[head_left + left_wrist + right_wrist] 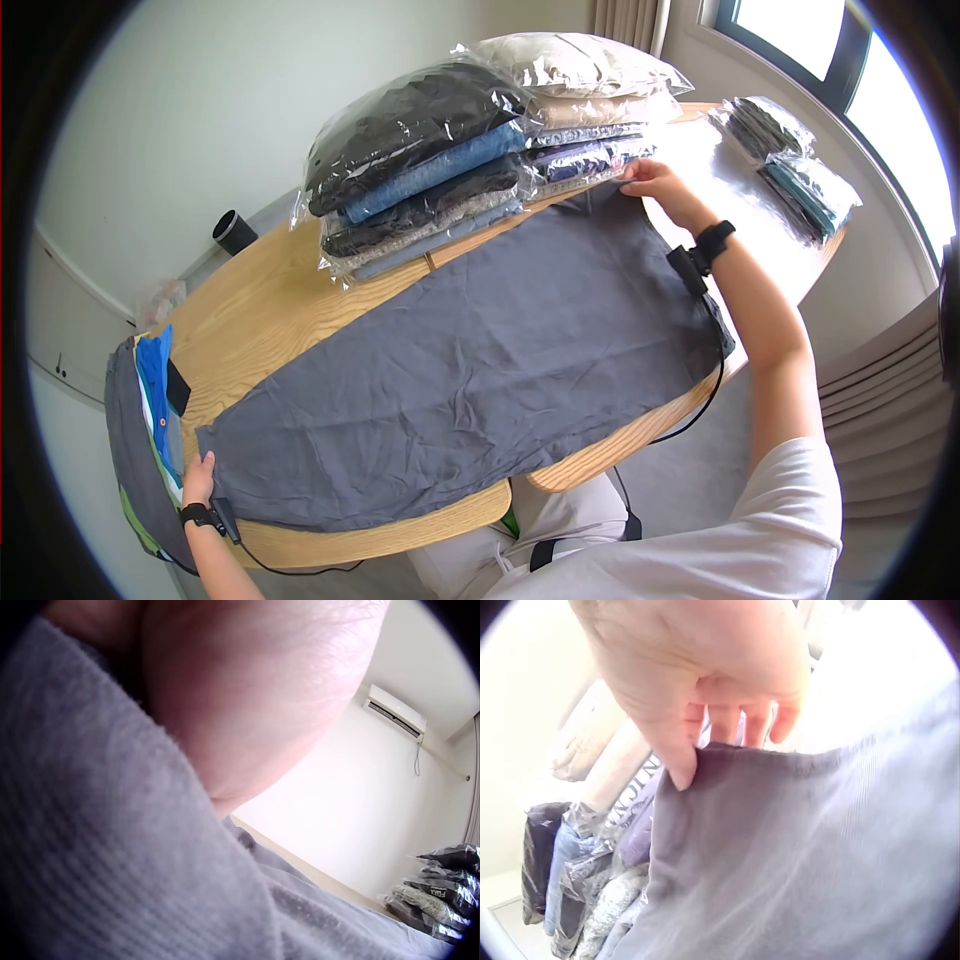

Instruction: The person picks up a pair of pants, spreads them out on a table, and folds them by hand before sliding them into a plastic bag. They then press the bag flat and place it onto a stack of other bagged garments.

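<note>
A large dark grey cloth lies spread across the wooden table, lightly creased. The right hand pinches its far right corner; in the right wrist view the thumb of that hand presses on the grey cloth from the near side, with the fingers behind. At the cloth's left end the left hand holds the edge near the corner. The left wrist view shows part of this hand close up against grey fabric, its fingertips hidden.
Plastic-bagged folded clothes stand stacked along the table's far edge, with a second stack beside them. Smaller bagged items lie at the far right. Grey, blue and green clothing hangs over the left end. A black cup is behind the table.
</note>
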The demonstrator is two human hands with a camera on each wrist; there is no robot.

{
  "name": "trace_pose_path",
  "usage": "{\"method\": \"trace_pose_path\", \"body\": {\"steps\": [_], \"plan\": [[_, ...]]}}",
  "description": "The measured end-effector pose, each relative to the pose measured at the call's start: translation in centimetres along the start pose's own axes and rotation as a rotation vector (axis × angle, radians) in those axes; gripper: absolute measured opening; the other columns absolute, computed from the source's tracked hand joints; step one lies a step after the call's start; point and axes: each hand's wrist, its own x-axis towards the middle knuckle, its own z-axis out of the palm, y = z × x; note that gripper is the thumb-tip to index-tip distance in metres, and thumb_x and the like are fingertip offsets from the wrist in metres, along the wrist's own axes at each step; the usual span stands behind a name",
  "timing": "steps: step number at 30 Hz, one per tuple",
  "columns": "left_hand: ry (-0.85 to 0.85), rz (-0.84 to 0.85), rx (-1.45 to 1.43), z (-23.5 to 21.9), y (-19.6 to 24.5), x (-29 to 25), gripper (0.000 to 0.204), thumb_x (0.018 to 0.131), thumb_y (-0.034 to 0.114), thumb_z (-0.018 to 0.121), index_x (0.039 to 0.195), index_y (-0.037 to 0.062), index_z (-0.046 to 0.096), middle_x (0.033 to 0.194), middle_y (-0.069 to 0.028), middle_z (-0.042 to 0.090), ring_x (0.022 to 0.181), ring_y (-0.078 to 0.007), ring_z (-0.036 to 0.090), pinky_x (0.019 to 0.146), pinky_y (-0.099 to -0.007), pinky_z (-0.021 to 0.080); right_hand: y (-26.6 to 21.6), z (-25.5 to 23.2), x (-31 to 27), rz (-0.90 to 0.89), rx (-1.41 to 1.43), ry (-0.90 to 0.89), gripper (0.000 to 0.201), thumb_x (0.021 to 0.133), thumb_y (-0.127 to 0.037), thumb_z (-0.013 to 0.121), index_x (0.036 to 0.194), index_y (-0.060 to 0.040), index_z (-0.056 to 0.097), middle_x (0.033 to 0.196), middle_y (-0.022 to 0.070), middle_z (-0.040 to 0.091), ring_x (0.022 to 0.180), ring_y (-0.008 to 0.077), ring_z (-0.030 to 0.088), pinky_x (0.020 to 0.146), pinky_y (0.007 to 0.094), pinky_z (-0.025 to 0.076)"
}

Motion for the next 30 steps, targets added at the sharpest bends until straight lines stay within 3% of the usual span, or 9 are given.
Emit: {"method": "trace_pose_path", "body": {"steps": [4,8,11,15,25,26,27,29,30], "plan": [[-0.037,-0.012,-0.082,-0.3,-0.1,-0.1,0.036,0.098,0.027,0.046,0.114,-0.0039,0.056,0.107,-0.0145,0.063,0.096,-0.0232,0.058,0.088,-0.0339,0.042,-4.5,-0.9,-3.6,0.197,0.116,-0.426,0.017,0.076,0.009,0.065,0.086,-0.0044,0.062,0.080,-0.0029,0.061,0.077,0.0049,0.057,0.072,0.0176,0.046],[-0.070,0.044,-0.189,-0.1,-1.1,0.5,0.035,0.098,0.026,0.046,0.114,-0.0038,0.057,0.106,-0.0130,0.063,0.096,-0.0216,0.058,0.088,-0.0333,0.042,-5.3,-1.5,-4.4,0.135,0.234,-0.628,0.014,0.078,0.003,0.068,0.088,-0.0043,0.062,0.081,-0.0021,0.061,0.077,0.0061,0.058,0.074,0.0200,0.046],[-0.064,0.051,-0.190,-0.1,-0.6,0.2,0.037,0.099,0.027,0.045,0.115,-0.0045,0.056,0.108,-0.0136,0.063,0.097,-0.0229,0.058,0.088,-0.0329,0.042,-3.6,-1.0,-2.7,0.103,0.546,-0.441,0.013,0.081,-0.002,0.068,0.093,-0.0044,0.063,0.086,-0.0006,0.062,0.080,0.0076,0.058,0.075,0.0207,0.046],[0.012,-0.012,0.020,-0.4,-0.3,0.1,0.039,0.099,0.029,0.044,0.114,-0.0057,0.056,0.109,-0.0154,0.063,0.099,-0.0251,0.058,0.089,-0.0332,0.042,1.2,-0.7,-0.2,0.533,0.113,-0.050,0.014,0.084,-0.009,0.067,0.096,-0.0047,0.061,0.090,0.0002,0.061,0.082,0.0073,0.057,0.073,0.0213,0.047],[-0.040,-0.028,0.121,-0.9,-2.0,2.0,0.051,0.097,0.037,0.044,0.122,-0.0078,0.051,0.116,-0.0240,0.059,0.111,-0.0359,0.055,0.095,-0.0379,0.040,1.6,-0.3,0.1,0.383,-0.225,0.086,0.015,0.079,-0.011,0.071,0.091,-0.0058,0.065,0.078,0.0023,0.060,0.069,0.0109,0.055,0.060,0.0250,0.043],[-0.056,-0.116,0.033,-1.2,1.2,0.4,0.050,0.096,0.035,0.047,0.123,-0.0073,0.051,0.122,-0.0258,0.056,0.116,-0.0382,0.052,0.098,-0.0388,0.038,2.4,-0.5,0.5,0.344,-0.276,0.095,0.016,0.078,-0.012,0.071,0.091,-0.0052,0.066,0.078,0.0029,0.060,0.070,0.0113,0.054,0.060,0.0245,0.043],[0.085,0.036,0.084,-1.2,-2.1,3.4,0.049,0.093,0.029,0.053,0.125,-0.0071,0.048,0.126,-0.0266,0.053,0.119,-0.0381,0.049,0.099,-0.0382,0.038,2.5,-0.4,0.5,0.330,-0.321,0.102,0.017,0.077,-0.012,0.072,0.091,-0.0044,0.065,0.079,0.0029,0.060,0.067,0.0111,0.054,0.060,0.0247,0.042],[0.273,0.281,0.294,-2.0,6.4,-0.1,0.045,0.088,0.020,0.060,0.123,-0.0059,0.048,0.120,-0.0246,0.054,0.113,-0.0364,0.053,0.096,-0.0393,0.041,0.1,1.0,0.1,0.437,-0.420,0.146,0.018,0.076,-0.013,0.073,0.090,-0.0040,0.065,0.078,0.0021,0.060,0.064,0.0106,0.053,0.057,0.0254,0.041],[0.150,0.168,0.204,-2.6,12.6,-2.9,0.042,0.087,0.019,0.061,0.121,-0.0037,0.049,0.114,-0.0231,0.056,0.110,-0.0343,0.054,0.093,-0.0393,0.043,0.5,1.1,0.6,0.431,-0.412,0.135,0.018,0.076,-0.013,0.073,0.090,-0.0040,0.065,0.078,0.0021,0.060,0.064,0.0106,0.053,0.057,0.0254,0.041]]}}
